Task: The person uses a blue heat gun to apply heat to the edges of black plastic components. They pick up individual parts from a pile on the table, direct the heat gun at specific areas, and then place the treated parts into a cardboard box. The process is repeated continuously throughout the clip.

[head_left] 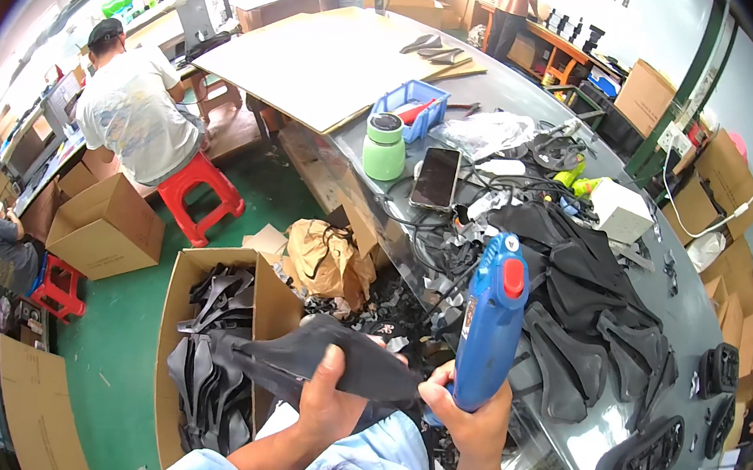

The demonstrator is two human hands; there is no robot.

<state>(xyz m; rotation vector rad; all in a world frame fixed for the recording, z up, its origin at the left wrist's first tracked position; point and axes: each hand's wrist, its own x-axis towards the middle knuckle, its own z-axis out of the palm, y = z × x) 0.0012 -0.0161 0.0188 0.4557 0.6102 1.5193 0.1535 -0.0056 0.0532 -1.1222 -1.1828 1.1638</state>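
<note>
My left hand (331, 403) is closed round a black saddle-shaped piece (318, 350), its thumb on top; the piece is held over my lap, with one end pointing toward my right hand. In my right hand (478, 420) is a blue handheld power tool (487, 334) with a red button, gripped at its lower end and standing nearly upright. The tool's working end, near the saddle piece, is mostly hidden by my fingers. Several similar black pieces (214, 383) fill a cardboard box (277, 293) at my left. More black saddle-shaped pieces (565, 360) lie on the grey table (574, 448).
A green jar (385, 152), a phone (437, 179), a blue basket (434, 124) and a white box (622, 212) stand among cables and scraps on the table. Black moulded parts (642, 460) lie at right. Leftward, a person (137, 109) sits on a red stool (201, 196).
</note>
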